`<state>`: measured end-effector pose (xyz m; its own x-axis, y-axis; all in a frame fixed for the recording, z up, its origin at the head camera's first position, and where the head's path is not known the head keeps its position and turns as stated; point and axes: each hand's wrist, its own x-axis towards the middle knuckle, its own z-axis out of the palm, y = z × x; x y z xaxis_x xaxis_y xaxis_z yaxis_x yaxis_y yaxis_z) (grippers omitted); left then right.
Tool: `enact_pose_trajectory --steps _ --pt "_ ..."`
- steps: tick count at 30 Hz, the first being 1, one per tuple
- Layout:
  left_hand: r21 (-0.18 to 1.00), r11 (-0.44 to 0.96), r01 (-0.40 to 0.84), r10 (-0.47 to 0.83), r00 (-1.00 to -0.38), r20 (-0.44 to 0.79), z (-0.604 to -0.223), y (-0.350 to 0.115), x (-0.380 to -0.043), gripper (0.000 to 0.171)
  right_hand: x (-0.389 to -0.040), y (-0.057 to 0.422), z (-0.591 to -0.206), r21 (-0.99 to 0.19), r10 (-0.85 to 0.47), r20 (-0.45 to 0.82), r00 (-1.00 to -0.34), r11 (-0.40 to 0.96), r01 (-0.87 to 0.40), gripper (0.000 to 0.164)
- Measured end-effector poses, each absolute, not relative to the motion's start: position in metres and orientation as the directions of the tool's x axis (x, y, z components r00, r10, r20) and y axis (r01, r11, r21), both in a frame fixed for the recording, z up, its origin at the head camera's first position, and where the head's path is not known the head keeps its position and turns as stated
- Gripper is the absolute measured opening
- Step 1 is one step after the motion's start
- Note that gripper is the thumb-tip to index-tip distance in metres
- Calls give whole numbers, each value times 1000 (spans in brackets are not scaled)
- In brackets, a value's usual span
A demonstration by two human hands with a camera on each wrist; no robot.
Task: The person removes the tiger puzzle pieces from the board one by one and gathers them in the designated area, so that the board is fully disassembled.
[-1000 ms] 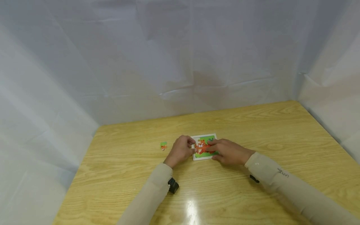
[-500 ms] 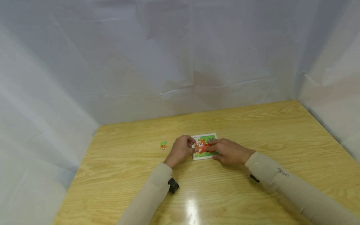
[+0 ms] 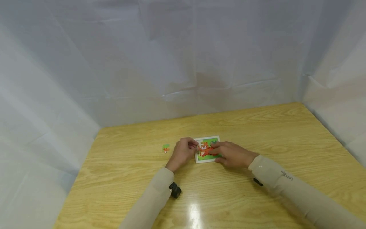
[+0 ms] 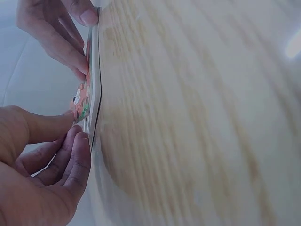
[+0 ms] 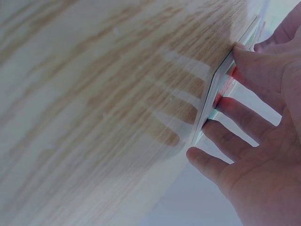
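A small jigsaw puzzle in a white-rimmed tray point(image 3: 204, 162) lies on the table, showing an orange tiger on green. At its left side is my left hand point(image 3: 182, 155). In the left wrist view, its thumb and fingers pinch a puzzle piece point(image 4: 79, 100) with part of the tiger's face, tilted up from the tray. My right hand point(image 3: 233, 155) rests on the right side of the puzzle. Its fingers point(image 5: 242, 113) extend onto the picture while the thumb touches the tray's near edge, and they hide part of the picture.
A loose puzzle piece point(image 3: 166, 148), green and orange, lies on the wooden table point(image 3: 128, 178) left of the left hand. White sheeting point(image 3: 160, 63) hangs behind the table and on both sides.
My left hand has shifted very slightly left, its thumb drawing back a little from the picture. The right hand stays in place on the puzzle, and the loose piece lies where it was.
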<state>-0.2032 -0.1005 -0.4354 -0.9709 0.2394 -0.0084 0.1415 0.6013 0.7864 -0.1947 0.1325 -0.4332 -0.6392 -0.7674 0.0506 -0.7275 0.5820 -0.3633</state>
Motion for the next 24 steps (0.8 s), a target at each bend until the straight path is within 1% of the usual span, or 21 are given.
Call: enact_pose_trajectory --steps 9,20,24 --pt "809 575 122 206 -979 1 -435 -99 -202 6 -195 133 -433 -367 -768 49 -639 581 -727 36" --pt "849 520 94 185 -983 -5 -436 -101 -201 9 -194 132 -432 -364 -755 11 -656 608 -706 39" --pt "863 500 76 172 -985 -12 -433 -105 -201 9 -194 133 -432 -372 -757 29 -653 598 -710 36"
